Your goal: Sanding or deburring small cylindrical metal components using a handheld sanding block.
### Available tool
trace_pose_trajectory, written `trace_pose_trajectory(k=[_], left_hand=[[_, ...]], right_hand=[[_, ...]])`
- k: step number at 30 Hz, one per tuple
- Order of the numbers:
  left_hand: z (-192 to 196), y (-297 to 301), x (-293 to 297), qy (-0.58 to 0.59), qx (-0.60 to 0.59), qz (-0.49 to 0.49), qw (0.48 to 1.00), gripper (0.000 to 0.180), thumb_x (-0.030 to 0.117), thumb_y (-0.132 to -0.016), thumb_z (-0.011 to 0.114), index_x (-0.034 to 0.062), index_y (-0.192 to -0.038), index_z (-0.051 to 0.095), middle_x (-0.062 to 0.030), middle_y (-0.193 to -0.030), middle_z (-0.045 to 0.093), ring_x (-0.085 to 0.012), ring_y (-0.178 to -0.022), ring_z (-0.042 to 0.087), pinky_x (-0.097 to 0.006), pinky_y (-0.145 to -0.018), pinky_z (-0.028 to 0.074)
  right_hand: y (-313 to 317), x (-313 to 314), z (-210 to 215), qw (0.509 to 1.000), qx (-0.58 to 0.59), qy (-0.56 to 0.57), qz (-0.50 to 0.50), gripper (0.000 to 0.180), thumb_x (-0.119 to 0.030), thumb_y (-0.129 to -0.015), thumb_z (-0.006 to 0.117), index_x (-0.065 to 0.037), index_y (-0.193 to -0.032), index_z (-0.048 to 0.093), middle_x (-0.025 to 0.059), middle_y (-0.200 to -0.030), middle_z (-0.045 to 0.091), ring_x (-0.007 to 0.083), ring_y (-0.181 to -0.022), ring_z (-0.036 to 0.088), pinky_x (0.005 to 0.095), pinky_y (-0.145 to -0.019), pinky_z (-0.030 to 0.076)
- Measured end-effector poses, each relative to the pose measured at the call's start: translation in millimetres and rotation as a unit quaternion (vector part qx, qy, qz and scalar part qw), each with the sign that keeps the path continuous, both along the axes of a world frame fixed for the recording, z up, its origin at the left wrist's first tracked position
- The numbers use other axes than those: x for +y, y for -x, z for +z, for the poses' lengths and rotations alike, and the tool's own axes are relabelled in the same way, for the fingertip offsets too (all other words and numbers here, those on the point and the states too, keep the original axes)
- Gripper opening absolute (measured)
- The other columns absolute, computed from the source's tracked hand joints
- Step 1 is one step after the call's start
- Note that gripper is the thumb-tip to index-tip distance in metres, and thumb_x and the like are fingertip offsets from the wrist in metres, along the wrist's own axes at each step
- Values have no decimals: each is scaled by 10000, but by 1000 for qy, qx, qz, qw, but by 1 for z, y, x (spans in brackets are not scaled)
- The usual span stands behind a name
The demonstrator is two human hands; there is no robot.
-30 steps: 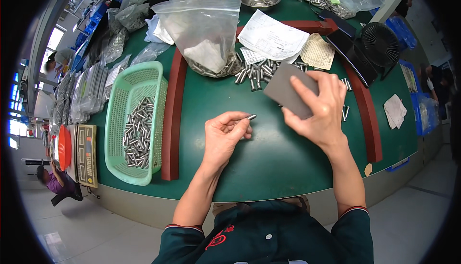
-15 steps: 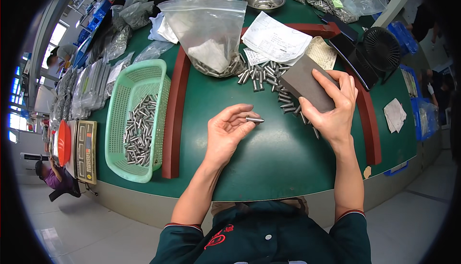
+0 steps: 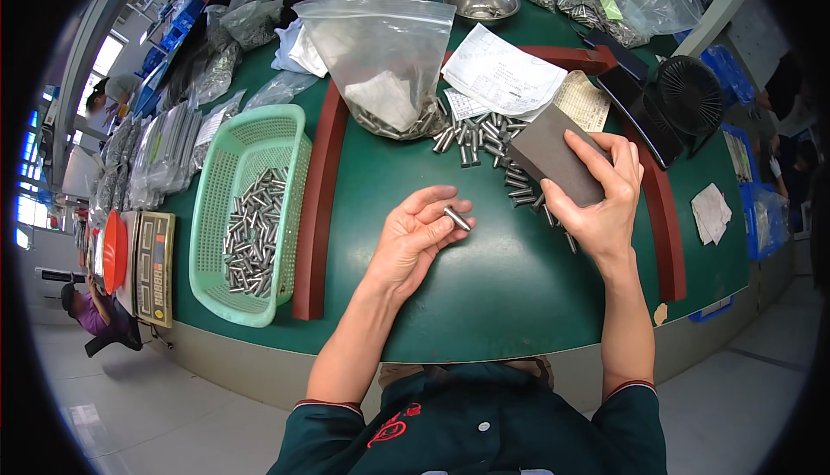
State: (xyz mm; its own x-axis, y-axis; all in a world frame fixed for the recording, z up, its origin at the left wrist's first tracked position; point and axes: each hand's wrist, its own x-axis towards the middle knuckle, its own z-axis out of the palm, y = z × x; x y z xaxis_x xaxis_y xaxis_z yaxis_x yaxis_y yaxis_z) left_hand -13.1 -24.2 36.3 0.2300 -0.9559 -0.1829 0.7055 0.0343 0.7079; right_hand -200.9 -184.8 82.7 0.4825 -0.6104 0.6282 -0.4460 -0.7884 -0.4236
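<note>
Between the thumb and fingers of my left hand (image 3: pixel 408 240) is a small shiny metal pin (image 3: pixel 456 218) with a tapered end, held above the green table. My right hand (image 3: pixel 603 203) grips a dark grey-brown rectangular block (image 3: pixel 558 151), tilted, its thumb and fingers on opposite sides. Behind and beside the block lies a loose pile of similar metal pins (image 3: pixel 471 140), partly hidden by it. More pins (image 3: pixel 257 233) fill the bottom of a light green plastic basket (image 3: pixel 204 250) on the left.
Dark red rails (image 3: pixel 313 242) frame the green table (image 3: pixel 484 319). At the back stand a clear zip bag (image 3: pixel 389 51) of metal parts, papers (image 3: pixel 501 69) and a steel bowl (image 3: pixel 481 1). A black fan (image 3: pixel 689 95) is at right, a scale (image 3: pixel 154 267) at far left.
In my left hand the pin has turned from nearly level to slanting down toward the right. My right hand and the block have hardly moved.
</note>
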Motion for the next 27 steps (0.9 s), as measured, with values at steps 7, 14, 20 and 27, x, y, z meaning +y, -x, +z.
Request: trace_pose_trajectory(k=[7, 14, 20, 27], left_hand=[[3, 1, -1, -23, -6, 48, 999, 418, -18, -879, 615, -9, -1277, 488, -194, -1214, 588, -243, -987, 648, -314, -871, 539], [5, 5, -5, -5, -109, 154, 982, 491, -96, -829, 631, -26, -1287, 469, -152, -1169, 586, -172, -966, 642, -257, -847, 524], [5, 4, -4, 10, -117, 176, 977, 585, -110, -808, 643, -15, -1328, 391, -95, -1053, 591, -139, -911, 638, -226, -796, 520], [11, 12, -4, 42, -169, 185, 967, 557, -145, -780, 658, -1, -1260, 415, -98, -971, 625, -160, -903, 644, -260, -810, 526]], right_hand=[[-8, 15, 0, 995, -45, -44, 83, 537, -193, -536, 781, -37, -1042, 689, 118, -989, 576, 263, -901, 530, 370, -797, 389], [-19, 38, -15, 981, -52, -108, 151, 560, -232, -541, 793, -48, -1060, 688, 121, -1033, 570, 258, -918, 531, 368, -814, 383], [-23, 45, -18, 971, -82, -138, 175, 561, -237, -543, 793, -42, -1058, 688, 125, -1033, 572, 260, -920, 533, 368, -827, 389], [-23, 23, -28, 993, -62, -92, 51, 542, -230, -562, 799, -54, -1062, 686, 112, -1025, 586, 270, -935, 540, 386, -823, 411]])
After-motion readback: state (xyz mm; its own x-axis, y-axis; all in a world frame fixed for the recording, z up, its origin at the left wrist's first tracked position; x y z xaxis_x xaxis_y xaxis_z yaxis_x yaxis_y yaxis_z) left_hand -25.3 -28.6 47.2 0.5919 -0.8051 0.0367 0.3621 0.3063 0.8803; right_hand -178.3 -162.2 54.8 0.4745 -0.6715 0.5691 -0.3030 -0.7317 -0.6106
